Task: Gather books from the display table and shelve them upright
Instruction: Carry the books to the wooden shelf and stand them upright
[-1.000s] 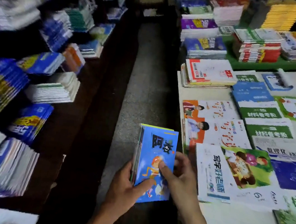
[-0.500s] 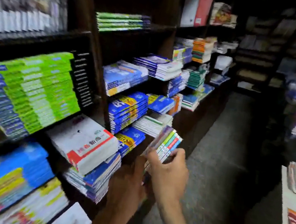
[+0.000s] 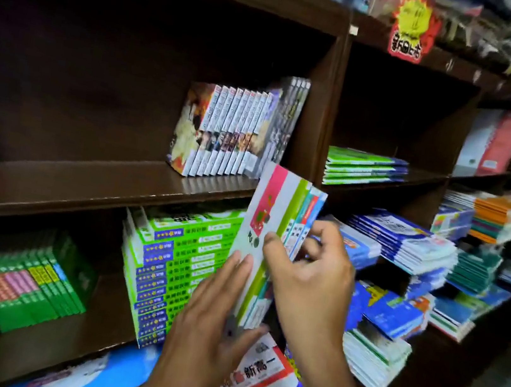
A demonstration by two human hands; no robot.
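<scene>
Small stack of books held upright, tilted, just below the dark shelf edge. Pinched at the spines by the right hand; flat against the left hand, fingers straight.

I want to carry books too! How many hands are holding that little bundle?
2: left hand flat on the white-and-pink-covered paperback bundle, right hand pinching its spines.

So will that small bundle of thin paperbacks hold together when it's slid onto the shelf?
Probably not by itself. The bundle of thin paperback books already fans at its upper edge, so it likely splays if released. The left hand supports it flat while the right hand pinches it. Glossy-looking covers may slip.
</scene>
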